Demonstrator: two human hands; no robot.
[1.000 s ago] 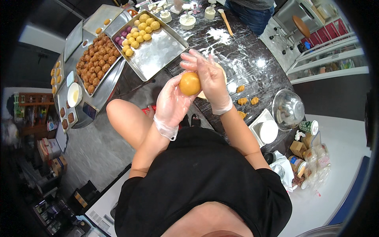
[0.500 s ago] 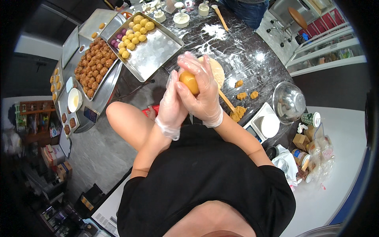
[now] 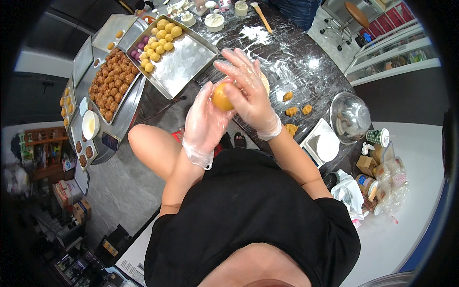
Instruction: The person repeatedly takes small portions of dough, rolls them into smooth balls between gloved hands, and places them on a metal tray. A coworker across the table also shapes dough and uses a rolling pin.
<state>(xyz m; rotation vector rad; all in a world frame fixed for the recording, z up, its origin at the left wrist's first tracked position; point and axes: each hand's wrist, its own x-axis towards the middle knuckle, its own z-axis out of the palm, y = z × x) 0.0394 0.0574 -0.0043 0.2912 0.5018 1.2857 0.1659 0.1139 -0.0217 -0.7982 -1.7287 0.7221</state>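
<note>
Between my gloved hands sits a smooth orange-yellow dough ball (image 3: 222, 97). My left hand (image 3: 206, 117), in a clear plastic glove, cups it from the left and below. My right hand (image 3: 249, 98), gloved the same way, bears on it from the right; its thumb lies on the ball, while its fingers stretch upward past it. The two hands hold the ball together above the table's near edge. On the dark table to the right are small lumps of orange dough (image 3: 291, 111) and a larger piece (image 3: 290, 129), partly hidden by my right forearm.
A metal tray (image 3: 191, 67) with yellow and purple balls stands at the upper left. Beyond it, another tray holds many brown balls (image 3: 113, 79). To the right are a white scale (image 3: 313, 143), a metal bowl (image 3: 350, 117) and bags. Press molds (image 3: 214, 21) and a brush (image 3: 262, 18) lie at the back.
My hands have parted from their close wrap. The right fingers have lifted and spread, the left palm has turned upward, and the dough ball shows more, slightly further left.
</note>
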